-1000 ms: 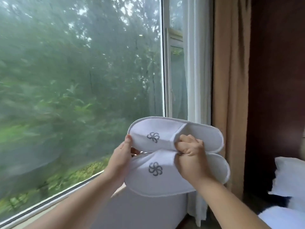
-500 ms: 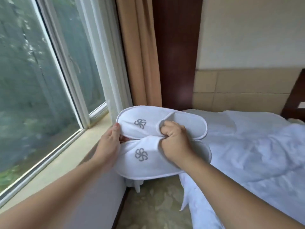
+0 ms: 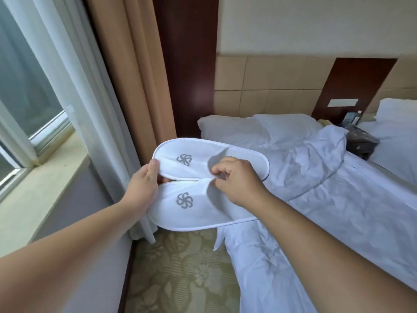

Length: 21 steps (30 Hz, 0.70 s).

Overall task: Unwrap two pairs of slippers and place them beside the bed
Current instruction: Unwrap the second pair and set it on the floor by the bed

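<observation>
– Hands first: what are they doing?

– Both are holding. The left hand (image 3: 141, 190), coming in from 8 o'clock, is grasping the toe ends of a pair of flat white cloth slippers with grey pinwheel emblems (image 3: 191, 213); its thumb is lying on the rim of the farther one and its fingers are hiding underneath. The right hand (image 3: 239, 181), reaching in from 4 o'clock, is curling its fingers and pinching the fabric where the two uppers are meeting.

– Where is the pair sitting?

– At the centre, in the air, lying side by side with toes pointing to 9 o'clock. It is hanging over the strip of floor, its heel ends overlapping the mattress edge in this view.

– And around it, biggest first?

– A bed with a rumpled white duvet (image 3: 338, 199) is filling 3 to 5 o'clock. A large glass window in a white frame (image 3: 22, 86) is taking up 9 to 10 o'clock, with a sheer white curtain (image 3: 74, 86) and a tan fabric curtain (image 3: 135, 75) hanging beside it toward 11. A beige padded headboard (image 3: 266, 86) is running across 1 to 2 o'clock. An olive floral-patterned carpet (image 3: 180, 272) is showing at 6, a pale stone windowsill (image 3: 40, 188) is stretching along at 8, and a white pillow (image 3: 232, 129) is lying just past the slippers at 1 o'clock.
</observation>
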{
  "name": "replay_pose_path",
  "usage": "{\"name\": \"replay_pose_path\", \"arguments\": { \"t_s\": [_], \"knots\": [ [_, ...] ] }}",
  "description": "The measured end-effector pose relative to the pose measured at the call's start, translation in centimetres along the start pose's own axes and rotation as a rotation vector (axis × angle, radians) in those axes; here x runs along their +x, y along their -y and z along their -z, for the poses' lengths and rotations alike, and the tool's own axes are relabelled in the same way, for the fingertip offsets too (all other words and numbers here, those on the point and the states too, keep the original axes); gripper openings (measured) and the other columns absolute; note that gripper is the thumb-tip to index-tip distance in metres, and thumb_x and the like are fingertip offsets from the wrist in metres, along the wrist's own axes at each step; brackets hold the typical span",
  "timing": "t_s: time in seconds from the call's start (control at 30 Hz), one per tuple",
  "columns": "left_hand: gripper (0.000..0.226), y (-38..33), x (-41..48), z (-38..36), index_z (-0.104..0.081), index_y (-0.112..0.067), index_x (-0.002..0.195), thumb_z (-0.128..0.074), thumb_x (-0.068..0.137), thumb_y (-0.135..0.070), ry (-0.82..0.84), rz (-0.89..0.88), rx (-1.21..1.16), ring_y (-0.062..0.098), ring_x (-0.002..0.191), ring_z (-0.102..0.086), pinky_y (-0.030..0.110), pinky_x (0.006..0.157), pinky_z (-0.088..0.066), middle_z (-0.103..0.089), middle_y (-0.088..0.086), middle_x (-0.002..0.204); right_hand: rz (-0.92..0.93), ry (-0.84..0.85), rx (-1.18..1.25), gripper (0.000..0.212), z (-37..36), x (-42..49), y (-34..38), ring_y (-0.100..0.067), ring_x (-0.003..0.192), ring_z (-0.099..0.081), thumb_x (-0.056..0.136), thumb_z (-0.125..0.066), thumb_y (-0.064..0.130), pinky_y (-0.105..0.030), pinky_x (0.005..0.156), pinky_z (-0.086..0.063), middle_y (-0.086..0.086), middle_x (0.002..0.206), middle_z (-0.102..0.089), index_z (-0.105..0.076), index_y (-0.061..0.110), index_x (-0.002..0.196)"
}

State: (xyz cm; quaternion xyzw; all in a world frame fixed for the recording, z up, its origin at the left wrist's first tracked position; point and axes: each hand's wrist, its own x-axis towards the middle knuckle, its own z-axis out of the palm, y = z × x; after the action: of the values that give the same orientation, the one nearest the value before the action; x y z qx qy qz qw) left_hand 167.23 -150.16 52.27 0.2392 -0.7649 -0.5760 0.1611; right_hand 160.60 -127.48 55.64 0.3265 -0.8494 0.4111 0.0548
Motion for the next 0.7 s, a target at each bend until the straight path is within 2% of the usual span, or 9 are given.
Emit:
{"name": "replay_pose_path", "arguments": {
  "t_s": [0.1, 0.17, 0.23, 0.27, 0.37, 0.43, 0.5, 0.6, 0.7],
  "knots": [
    [0.04, 3.0, 2.6, -2.2, -0.067, -0.054, 0.086, -0.031, 0.093, -0.069, 0.034, 0.061, 0.0, 0.006, 0.072, -0.073, 0.028, 0.06, -0.054, -0.074, -0.021, 0.084, -0.036, -0.011, 0.043, 0.016, -1.9, 1.2, -3.2, 0.016, 0.066, -0.049, 0.076, -0.073, -0.002, -0.003, 0.063, -0.034, 0.016, 0.081, -0.054, -0.074, 0.009, 0.088],
    [0.045, 5.5, 4.7, -3.7, -0.068, -0.045, 0.094, -0.031, 0.092, -0.071, 0.037, 0.089, 0.018, 0.009, 0.076, -0.074, 0.03, 0.064, -0.055, -0.076, -0.016, 0.087, -0.042, -0.006, 0.077, 0.014, -3.5, 2.4, -6.0, 0.018, 0.066, -0.049, 0.075, -0.075, -0.002, -0.001, 0.065, -0.035, 0.011, 0.083, -0.055, -0.074, 0.005, 0.087],
    [0.051, 8.2, 7.1, -5.3, -0.067, -0.035, 0.102, -0.031, 0.092, -0.07, 0.032, 0.12, 0.058, 0.012, 0.085, -0.073, 0.036, 0.075, -0.057, -0.075, -0.009, 0.094, -0.074, 0.037, 0.098, 0.012, -5.4, 3.7, -9.4, 0.017, 0.065, -0.049, 0.075, -0.078, 0.003, -0.002, 0.065, -0.035, 0.014, 0.081, -0.055, -0.074, 0.008, 0.086],
    [0.048, 9.6, 8.2, -6.1, -0.066, -0.036, 0.101, -0.031, 0.093, -0.068, 0.023, 0.129, 0.082, 0.009, 0.087, -0.071, 0.036, 0.077, -0.056, -0.075, -0.01, 0.095, -0.098, 0.063, 0.11, 0.011, -6.5, 4.3, -11.3, 0.015, 0.065, -0.049, 0.076, -0.079, 0.006, -0.002, 0.064, -0.034, 0.015, 0.08, -0.054, -0.074, 0.01, 0.084],
    [0.037, 13.4, 10.9, -8.6, -0.063, -0.04, 0.091, -0.032, 0.096, -0.061, -0.014, 0.148, 0.155, -0.001, 0.078, -0.068, 0.025, 0.066, -0.047, -0.072, -0.019, 0.084, -0.159, 0.143, 0.138, 0.015, -10.3, 5.8, -17.0, 0.011, 0.061, -0.047, 0.077, -0.08, 0.012, -0.005, 0.061, -0.033, 0.016, 0.077, -0.053, -0.068, 0.021, 0.076],
    [0.042, 16.2, 12.6, -10.2, -0.058, -0.04, 0.1, -0.031, 0.089, -0.07, -0.018, 0.23, 0.183, 0.003, 0.086, -0.064, 0.025, 0.067, -0.044, -0.067, -0.016, 0.092, -0.186, 0.174, 0.165, 0.023, -12.9, 6.4, -20.5, 0.009, 0.061, -0.047, 0.076, -0.081, 0.013, -0.006, 0.06, -0.033, 0.016, 0.075, -0.052, -0.062, 0.026, 0.072],
    [0.052, 19.1, 14.1, -11.5, -0.05, -0.04, 0.112, -0.028, 0.083, -0.078, -0.015, 0.31, 0.199, 0.002, 0.092, -0.057, 0.028, 0.072, -0.043, -0.057, -0.021, 0.1, -0.201, 0.186, 0.187, 0.028, -15.5, 6.6, -23.7, 0.01, 0.062, -0.048, 0.075, -0.081, 0.012, -0.008, 0.061, -0.034, 0.019, 0.073, -0.051, -0.06, 0.031, 0.07],
    [0.057, 23.7, 16.0, -13.5, -0.049, -0.04, 0.115, -0.024, 0.083, -0.08, -0.016, 0.363, 0.23, 0.001, 0.089, -0.054, 0.026, 0.072, -0.041, -0.056, -0.02, 0.095, -0.25, 0.211, 0.209, 0.032, -19.3, 6.4, -28.6, 0.009, 0.063, -0.05, 0.076, -0.079, 0.015, -0.012, 0.063, -0.035, 0.023, 0.074, -0.052, -0.057, 0.037, 0.067],
    [0.065, 28.9, 17.0, -15.2, -0.051, -0.041, 0.123, -0.024, 0.082, -0.082, 0.001, 0.43, 0.215, 0.012, 0.105, -0.059, 0.04, 0.093, -0.047, -0.06, -0.017, 0.11, -0.267, 0.209, 0.236, 0.027, -23.2, 5.4, -32.9, 0.008, 0.063, -0.05, 0.074, -0.078, 0.009, -0.009, 0.062, -0.033, 0.021, 0.073, -0.051, -0.062, 0.031, 0.072]
  ]
}}
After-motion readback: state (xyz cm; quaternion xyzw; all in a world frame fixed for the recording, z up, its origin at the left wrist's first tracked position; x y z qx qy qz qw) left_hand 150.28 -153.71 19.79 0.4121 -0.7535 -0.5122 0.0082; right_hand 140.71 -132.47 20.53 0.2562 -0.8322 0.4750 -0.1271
